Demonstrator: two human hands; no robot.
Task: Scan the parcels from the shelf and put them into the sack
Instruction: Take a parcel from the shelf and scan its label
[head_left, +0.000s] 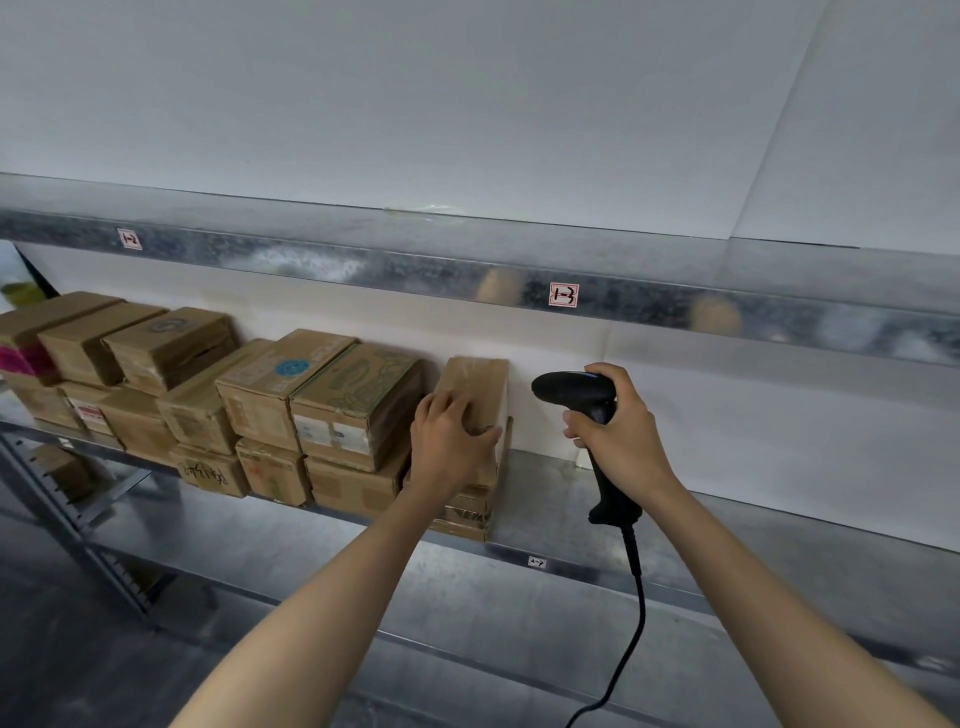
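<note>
The grip of the left hand was closed on a small parcel. The fingers curled over its upper front edge and the thumb pressed against its near corner. This was below the red-bordered label marked 1-3, and a little to the left of it. The parcel was a plain brown cardboard box, narrow and upright, and its faces were glossy with clear tape. It stood at the top of the stack nearest beneath the label, on a flatter carton with dark printed letters, and close against the white back panel. Both boxes sat on the metal shelf that ran under the label. The grip of the right hand was wrapped tight round the handle of a black scanner, below the label and slightly to its right. The scanner's head pointed towards the parcel but stayed apart from it. A black cable hung from the foot of the handle and ran out at the bottom edge of the view. Further left of the label, more brown parcels lay in two layers along the same shelf. One bore a round blue sticker, one had green print, and one had black handwriting on its front.
</note>
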